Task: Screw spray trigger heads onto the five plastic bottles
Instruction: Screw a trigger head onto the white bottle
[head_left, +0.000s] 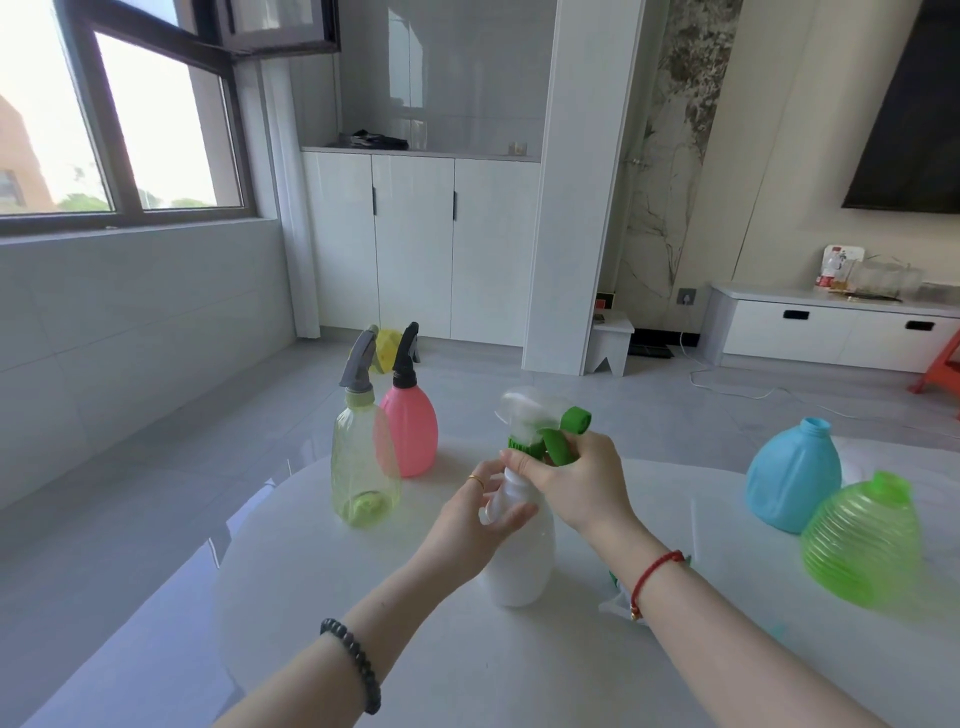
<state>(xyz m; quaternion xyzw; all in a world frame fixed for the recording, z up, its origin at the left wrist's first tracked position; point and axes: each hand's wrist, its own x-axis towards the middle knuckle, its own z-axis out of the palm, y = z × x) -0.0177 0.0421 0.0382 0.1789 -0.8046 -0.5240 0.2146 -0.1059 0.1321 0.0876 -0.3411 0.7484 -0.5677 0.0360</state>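
A white bottle (519, 561) stands upright on the white table (467, 665) in front of me. My left hand (480, 512) grips its neck. My right hand (582, 475) holds the white and green spray trigger head (545, 421) on top of the bottle's mouth. To the left stand a yellow-green bottle (363, 467) with a grey trigger head (360, 364) and a pink bottle (410, 431) with a black trigger head (405, 353). At the right, a blue bottle (792, 475) and a ribbed green bottle (862, 540) have bare necks.
Something white and green (615, 597) lies on the table, partly hidden behind my right forearm. A yellow object (387, 349) sits on the floor behind the bottles. The table's curved edge runs along the left.
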